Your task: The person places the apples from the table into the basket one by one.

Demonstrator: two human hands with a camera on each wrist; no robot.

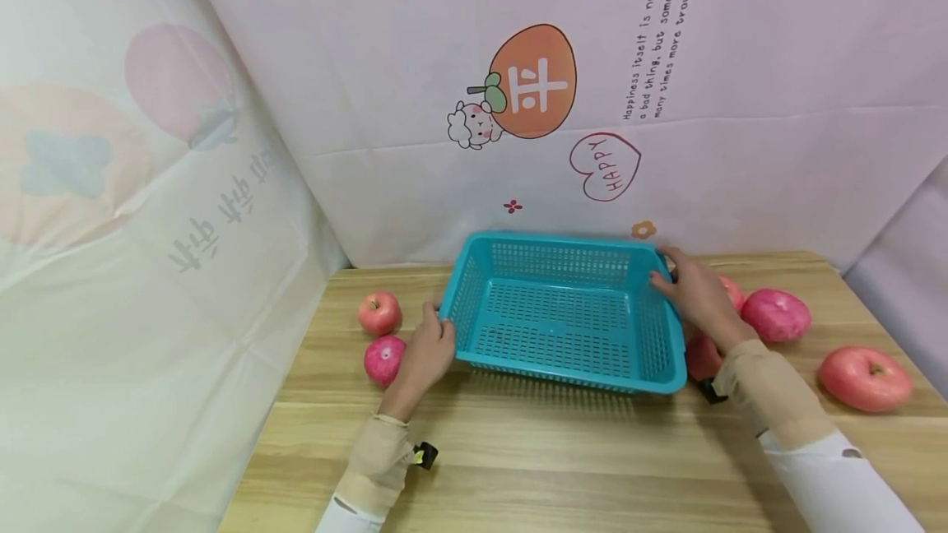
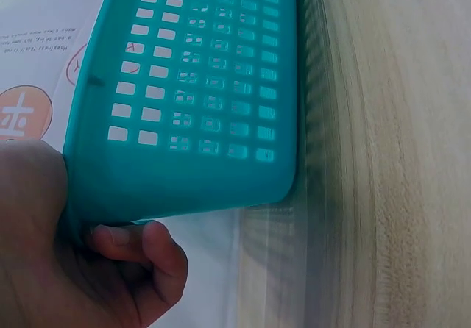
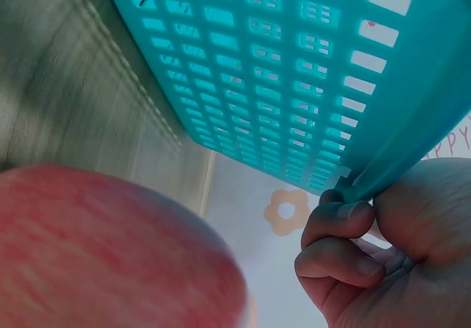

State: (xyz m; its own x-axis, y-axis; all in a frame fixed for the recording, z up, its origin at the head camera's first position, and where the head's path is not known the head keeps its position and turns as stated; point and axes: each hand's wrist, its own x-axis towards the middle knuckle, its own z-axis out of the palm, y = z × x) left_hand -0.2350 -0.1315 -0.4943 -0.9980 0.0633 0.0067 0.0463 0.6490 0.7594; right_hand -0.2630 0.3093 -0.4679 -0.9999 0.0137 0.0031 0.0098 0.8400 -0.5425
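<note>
Turquoise basket (image 1: 551,311), with no fruit inside, occupies the centre of the head frame, between the person's hands and in front of the printed cloth (image 1: 370,81). The left hand (image 1: 426,349) has its grip closed around the left rim, fingers curled beneath the lip; the right hand (image 1: 698,296) pinches the opposite rim near the upper right corner. Holding both short ends probably shares the weight and checks tipping, while the rolled lip gives fingers something firmer to hook than the perforated walls. Dotted shadow falls on the desk (image 1: 518,467) along the front edge; whether the base touches the wood, I cannot tell.

Fruit flanks the basket, which seems to leave it a place between: a small apple (image 1: 380,313) and a pink fruit (image 1: 383,361) at left, another pink one (image 1: 775,315) and a large apple (image 1: 865,378) at right. Two more red fruits are partly hidden by the right arm.
</note>
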